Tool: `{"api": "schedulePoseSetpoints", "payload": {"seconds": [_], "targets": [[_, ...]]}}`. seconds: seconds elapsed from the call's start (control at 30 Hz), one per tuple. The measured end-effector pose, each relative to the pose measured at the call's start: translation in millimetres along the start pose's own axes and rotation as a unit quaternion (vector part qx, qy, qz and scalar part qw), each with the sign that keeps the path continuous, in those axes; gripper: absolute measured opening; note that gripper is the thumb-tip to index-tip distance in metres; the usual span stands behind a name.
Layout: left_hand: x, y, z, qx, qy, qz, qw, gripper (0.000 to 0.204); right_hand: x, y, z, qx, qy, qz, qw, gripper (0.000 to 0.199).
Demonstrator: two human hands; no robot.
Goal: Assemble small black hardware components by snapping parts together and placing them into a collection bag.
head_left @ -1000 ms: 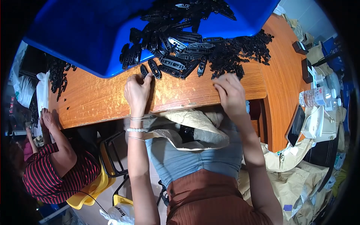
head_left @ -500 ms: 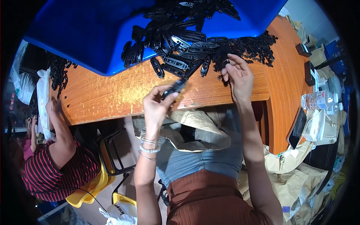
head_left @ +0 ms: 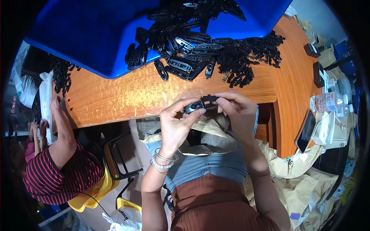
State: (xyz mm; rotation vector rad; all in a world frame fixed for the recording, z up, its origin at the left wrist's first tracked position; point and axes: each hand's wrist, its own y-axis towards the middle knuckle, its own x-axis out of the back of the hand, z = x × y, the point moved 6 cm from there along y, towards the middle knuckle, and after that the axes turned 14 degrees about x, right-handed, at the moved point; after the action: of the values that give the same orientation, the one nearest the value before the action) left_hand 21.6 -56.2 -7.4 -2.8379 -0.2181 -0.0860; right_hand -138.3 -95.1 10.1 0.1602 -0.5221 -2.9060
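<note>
A pile of plastic parts (head_left: 200, 50) lies on the bench (head_left: 127, 96), partly in a tub (head_left: 88, 42); a bottle (head_left: 325, 103) stands right.

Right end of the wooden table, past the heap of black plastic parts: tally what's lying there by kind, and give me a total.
Small dark blocks: 2
Clear plastic water bottle: 1
Dark phone, at the table edge: 1
Total: 4
The white clutter behind the bottle is too blurred to sort.

Two hands, the left hand (head_left: 175, 125) and right hand (head_left: 237, 111), hold one black plastic part (head_left: 199, 104); one water bottle (head_left: 325, 102) and one phone (head_left: 306, 131) lie aside.
</note>
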Motion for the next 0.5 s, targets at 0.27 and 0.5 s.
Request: {"api": "schedulePoseSetpoints", "payload": {"seconds": [0.27,0.5], "targets": [[-17.1,-6.7,-0.6,0.027,-0.224,0.097,0.969,0.042,-3.9,-9.4,1.1,0.006,0.020,-0.023,1.000,0.012],[-13.7,-10.0,-1.5,0.023,-0.121,0.096,0.988,0.029,-6.2,-9.7,15.3,0.150,-0.155,0.075,0.973,0.010]]}}
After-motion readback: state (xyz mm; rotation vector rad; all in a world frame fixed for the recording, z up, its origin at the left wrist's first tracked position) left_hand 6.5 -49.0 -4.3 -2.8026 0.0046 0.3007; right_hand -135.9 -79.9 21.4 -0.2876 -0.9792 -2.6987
